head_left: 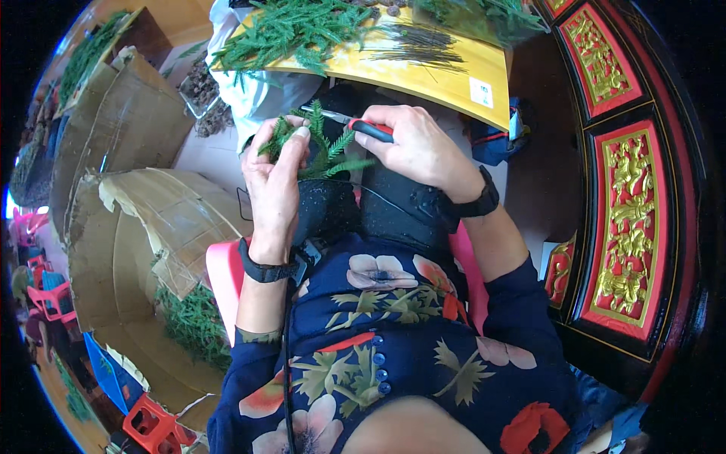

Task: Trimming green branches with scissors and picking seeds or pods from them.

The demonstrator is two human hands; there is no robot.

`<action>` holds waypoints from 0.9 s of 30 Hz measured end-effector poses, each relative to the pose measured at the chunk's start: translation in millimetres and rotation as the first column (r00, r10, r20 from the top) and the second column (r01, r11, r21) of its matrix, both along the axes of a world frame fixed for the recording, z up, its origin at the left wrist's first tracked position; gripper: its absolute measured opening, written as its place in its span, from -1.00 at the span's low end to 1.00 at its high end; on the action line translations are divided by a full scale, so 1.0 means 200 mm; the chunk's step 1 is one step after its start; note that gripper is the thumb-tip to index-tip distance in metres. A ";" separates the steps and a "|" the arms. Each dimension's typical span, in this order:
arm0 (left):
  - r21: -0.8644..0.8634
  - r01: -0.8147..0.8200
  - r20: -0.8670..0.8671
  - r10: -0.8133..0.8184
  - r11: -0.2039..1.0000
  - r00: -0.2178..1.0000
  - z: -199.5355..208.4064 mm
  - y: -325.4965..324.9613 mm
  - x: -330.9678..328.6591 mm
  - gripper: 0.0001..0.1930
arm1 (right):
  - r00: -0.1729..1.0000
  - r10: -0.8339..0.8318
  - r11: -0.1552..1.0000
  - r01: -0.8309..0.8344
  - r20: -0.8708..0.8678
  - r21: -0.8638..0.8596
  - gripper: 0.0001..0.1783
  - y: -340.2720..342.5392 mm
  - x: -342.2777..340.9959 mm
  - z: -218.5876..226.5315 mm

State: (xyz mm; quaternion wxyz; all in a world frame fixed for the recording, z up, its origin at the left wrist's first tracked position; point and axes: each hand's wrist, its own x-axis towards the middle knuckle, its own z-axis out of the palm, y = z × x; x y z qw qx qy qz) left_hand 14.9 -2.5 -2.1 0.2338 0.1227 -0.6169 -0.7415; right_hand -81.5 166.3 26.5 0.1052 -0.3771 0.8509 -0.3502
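Note:
Above my lap, my left hand (280, 157) pinches a bunch of green artificial fir sprigs (327, 144) between thumb and fingers. My right hand (408, 144) is closed round the red and black handles of long-nose pliers (372, 130). Their slim metal jaws reach left to the top of the sprigs, close to my left fingertips. What lies between the jaw tips is too small to make out. A thin dark wire (355, 185) runs from the bunch over my dark trousers.
Ahead stands a yellow table (484, 76) with a heap of green sprigs (295, 34) and dark wire stems (420, 47). An open cardboard box (113, 257) at my left holds more greenery (193, 321). A carved red and gold panel (626, 227) flanks my right.

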 end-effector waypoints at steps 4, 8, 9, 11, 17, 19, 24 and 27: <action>0.001 -0.065 0.024 0.065 0.998 0.998 -0.02 -0.01 0.01 -0.88 | 0.994 -0.086 0.995 0.082 0.062 0.063 -0.75 0.09 -0.10 0.00; 0.041 -0.085 0.034 0.083 0.996 0.996 0.00 -0.02 0.00 -0.87 | 0.747 -0.589 0.737 0.653 -0.307 0.176 -0.49 0.30 -0.38 -0.12; 0.065 -0.092 0.038 0.090 0.994 0.995 0.00 -0.03 0.00 -0.87 | 0.751 -0.585 0.740 0.649 -0.307 0.176 -0.49 0.34 -0.44 -0.13; 0.088 -0.101 0.044 0.097 0.991 0.994 -0.01 -0.04 0.00 -0.86 | 0.656 -0.685 0.583 0.754 -0.316 0.302 -0.49 0.38 -0.51 -0.12; 0.065 -0.179 0.091 0.173 0.982 0.981 -0.03 -0.03 -0.01 -0.85 | 0.882 -0.455 0.886 0.462 -0.125 0.034 -0.50 0.33 -0.35 -0.05; 0.061 -0.199 0.078 0.195 0.978 0.978 -0.03 -0.02 0.00 -0.85 | 0.978 -0.181 0.962 0.197 0.101 -0.187 -0.58 0.21 -0.17 -0.01; 0.007 -0.211 0.045 0.211 0.977 0.977 0.00 0.00 0.01 -0.87 | 0.991 0.006 0.986 0.016 0.130 -0.164 -0.68 0.01 0.15 0.07; -0.005 -0.220 -0.011 0.220 0.975 0.975 0.02 0.00 0.01 -0.87 | 0.996 -0.013 0.998 0.017 0.083 -0.054 -0.71 -0.01 0.15 0.06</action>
